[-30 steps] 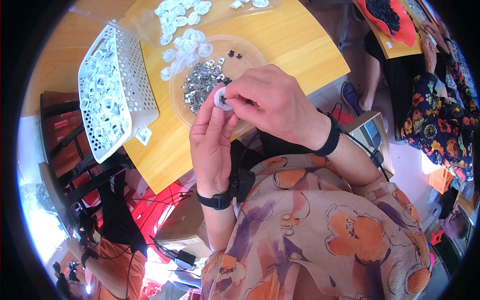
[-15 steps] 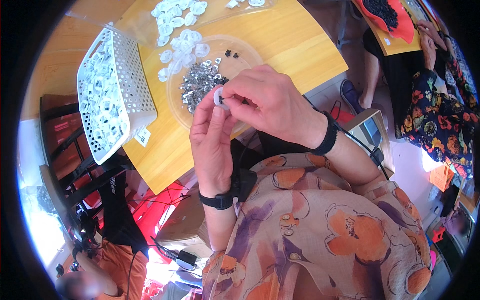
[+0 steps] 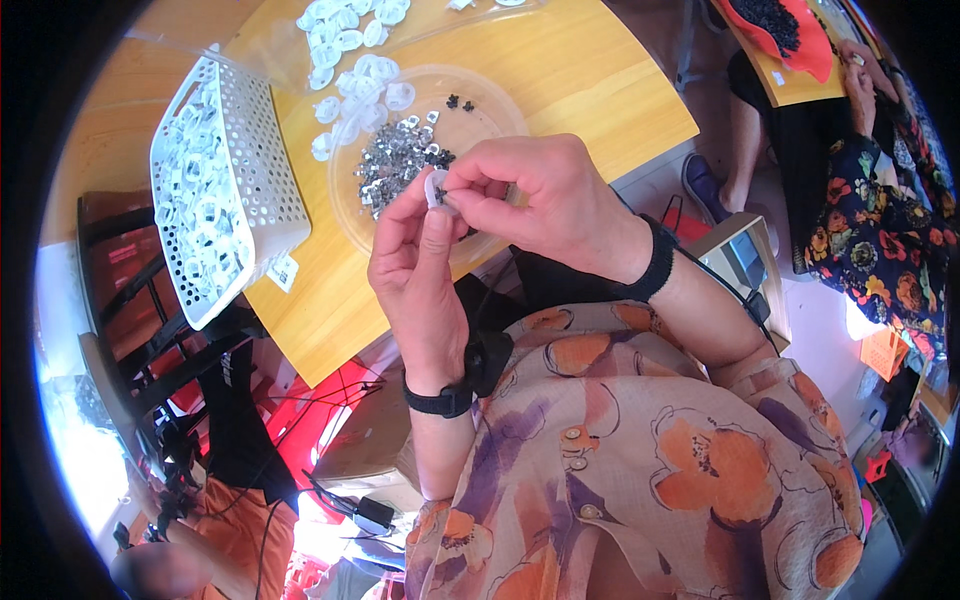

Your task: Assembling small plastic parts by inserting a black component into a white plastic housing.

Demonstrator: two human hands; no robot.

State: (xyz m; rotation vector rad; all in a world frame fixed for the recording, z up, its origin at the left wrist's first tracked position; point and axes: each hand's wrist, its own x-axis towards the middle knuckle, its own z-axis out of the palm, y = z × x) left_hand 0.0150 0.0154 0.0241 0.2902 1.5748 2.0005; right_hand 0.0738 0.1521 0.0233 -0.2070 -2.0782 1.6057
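Near the clear tub (image 3: 490, 128), the white disc (image 3: 431, 187), pinched by fingers of the left hand (image 3: 418, 295), has turned more edge-on, and fingers of the right hand (image 3: 562, 205) pinch a dark part (image 3: 441, 197) against it, so this work seems unfinished.

Pinched in the fingers (image 3: 478, 208) is a white disc (image 3: 431, 188) that looks like smooth plastic. The surface (image 3: 600, 110) has a yellow wood grain, smooth with a soft sheen. On it, a round dish (image 3: 505, 92) of thin see-through plastic carries small bits (image 3: 385, 165) with a bright metallic shine. The perforated basket (image 3: 268, 150) at upper left looks like smooth white plastic, with a papery label (image 3: 284, 271) low down. At upper right, the red bowl (image 3: 815, 55) passes for slick plastic. Lower down, the shirt (image 3: 710, 480) is lightly creased cloth, the carton (image 3: 375, 430) dull brown cardboard.
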